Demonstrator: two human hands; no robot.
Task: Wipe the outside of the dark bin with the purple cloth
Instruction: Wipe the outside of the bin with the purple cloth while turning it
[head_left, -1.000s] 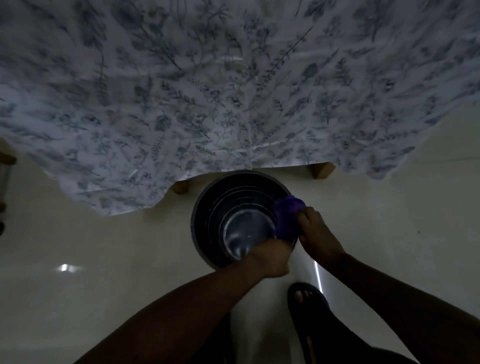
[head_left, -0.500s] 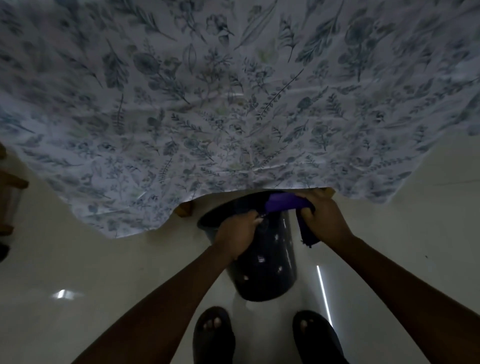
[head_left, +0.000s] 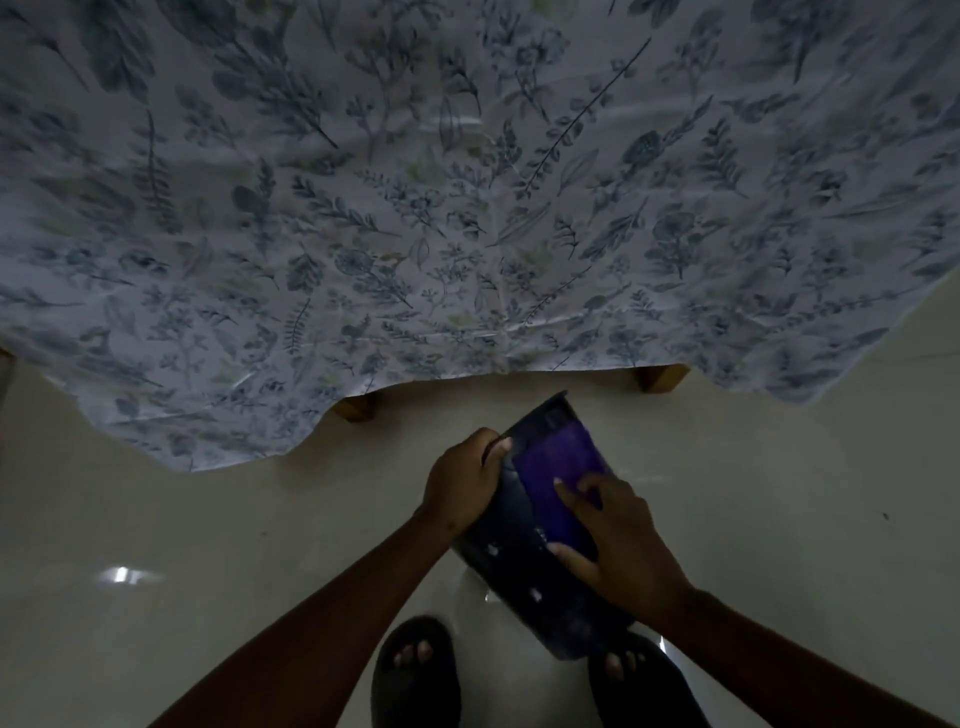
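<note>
The dark bin (head_left: 524, 566) is tipped over, its mouth pointing away from me toward the table and its base near my feet. My left hand (head_left: 465, 483) grips its rim on the left side. The purple cloth (head_left: 558, 470) lies spread on the bin's upper outside wall. My right hand (head_left: 615, 540) presses on the cloth's near end with spread fingers. The bin's inside is hidden.
A table draped in a white cloth with blue leaf print (head_left: 467, 208) fills the upper view, its wooden legs (head_left: 356, 408) just beyond the bin. My two feet in dark sandals (head_left: 415, 670) stand on the pale glossy floor (head_left: 208, 545) below the bin.
The bin went from upright to tilted with its mouth away from me. The cloth moved from the rim onto the outer wall, spread flat, and my right hand now presses it there.
</note>
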